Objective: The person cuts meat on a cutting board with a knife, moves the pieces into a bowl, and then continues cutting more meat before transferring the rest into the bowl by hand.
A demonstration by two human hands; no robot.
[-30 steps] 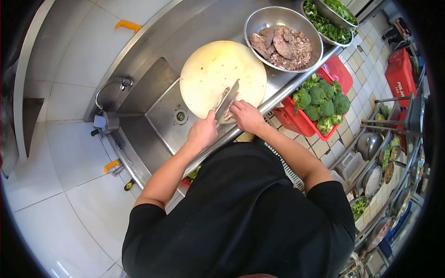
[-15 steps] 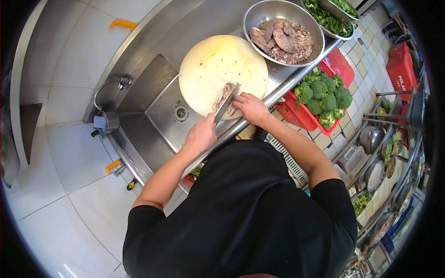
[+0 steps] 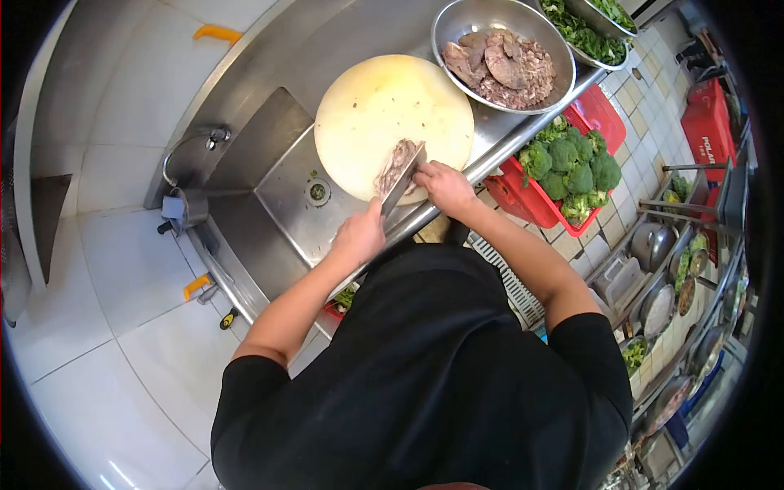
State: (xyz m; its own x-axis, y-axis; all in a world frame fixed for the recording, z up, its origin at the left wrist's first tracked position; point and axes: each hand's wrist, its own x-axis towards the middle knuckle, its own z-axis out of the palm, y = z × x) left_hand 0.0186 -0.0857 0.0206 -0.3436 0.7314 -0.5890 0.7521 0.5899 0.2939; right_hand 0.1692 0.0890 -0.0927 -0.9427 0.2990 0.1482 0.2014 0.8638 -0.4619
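My left hand is wrapped round the handle of a cleaver. Its broad blade stands on edge on a round, cream-coloured chopping board. Along the blade's left side lies a heap of cut cooked meat. Close against the other side, the bent fingers of my right hand press on a piece of meat, mostly hidden by the fingers and blade. Beyond the board, a steel bowl holds chopped meat and larger slabs.
The board rests over a steel sink with a drain. Broccoli fills a red basket to the right, below the counter edge. Bowls of leafy greens stand at the upper right. Racks with pans line the right side.
The blade and my right fingers have shifted slightly right. More cut meat shows left of the blade. The whole view has moved a little.
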